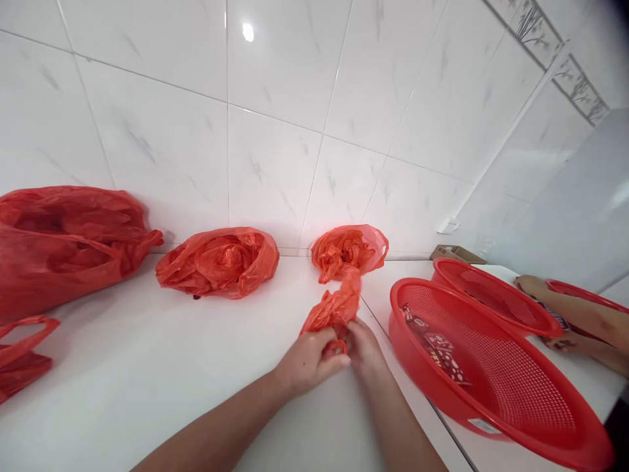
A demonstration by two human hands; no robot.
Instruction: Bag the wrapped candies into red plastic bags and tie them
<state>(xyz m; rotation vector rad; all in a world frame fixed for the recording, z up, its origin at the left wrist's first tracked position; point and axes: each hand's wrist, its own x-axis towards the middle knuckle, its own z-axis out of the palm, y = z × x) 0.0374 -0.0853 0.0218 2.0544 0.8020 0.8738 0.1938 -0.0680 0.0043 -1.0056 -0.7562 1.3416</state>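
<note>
Over the white table, both my hands grip one small red plastic bag (339, 305), its crumpled top sticking up beyond them. My left hand (309, 359) is closed around the near side of the bag, thumb pointing right. At the right side of the bag, the fingers of my right hand (362, 341) are curled into the plastic and partly hidden. What the bag contains, if anything, I cannot make out. Just behind my hands, another red plastic bag (350, 249) rests against the tiled wall.
Red plastic bags (219, 262) and a larger one (73, 242) line the wall at left. To my right, a red plastic basket (515, 367) holds printed packets (439, 351). Behind it stand a second basket (496, 295), a cardboard box (457, 254) and another person's arms (584, 314).
</note>
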